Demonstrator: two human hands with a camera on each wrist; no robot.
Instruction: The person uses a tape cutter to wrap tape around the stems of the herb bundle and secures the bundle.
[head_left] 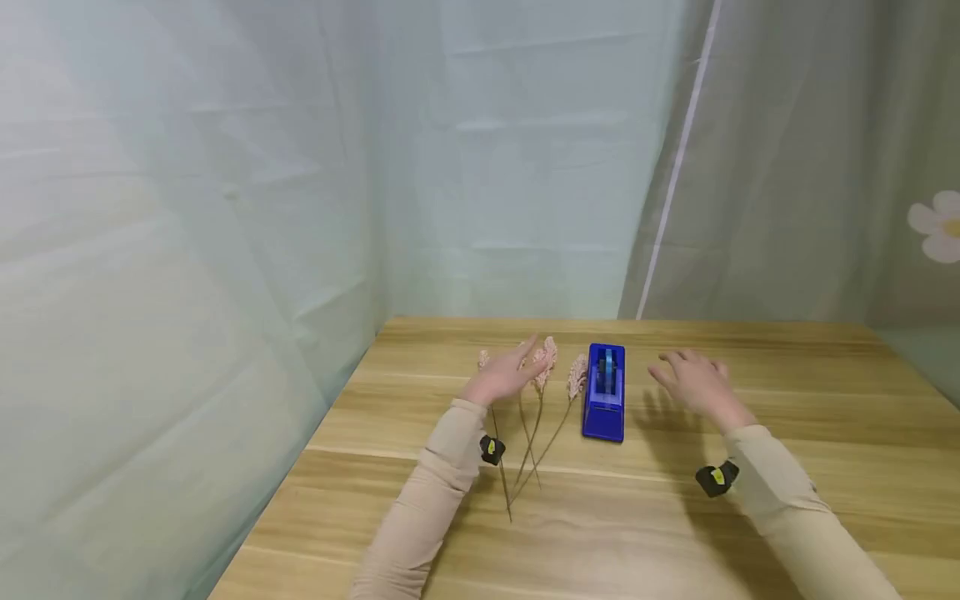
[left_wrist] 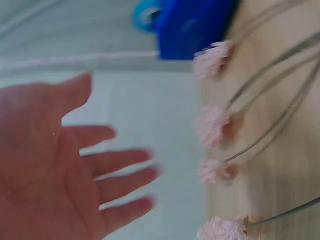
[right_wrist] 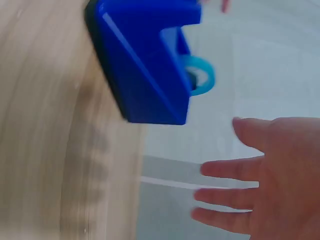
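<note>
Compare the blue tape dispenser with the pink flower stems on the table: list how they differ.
The tape dispenser is one solid blue block; the flower stems are several thin stalks with fluffy pink heads. The dispenser lies alone between the two hands; the stems fan out, converging at their near ends. The left hand hovers over the stems, while the right hand is beside the dispenser, apart from it. Both rest on the wooden table.

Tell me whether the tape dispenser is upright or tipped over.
Upright: the blue tape dispenser sits flat on its base on the table, tape roll on top.
</note>
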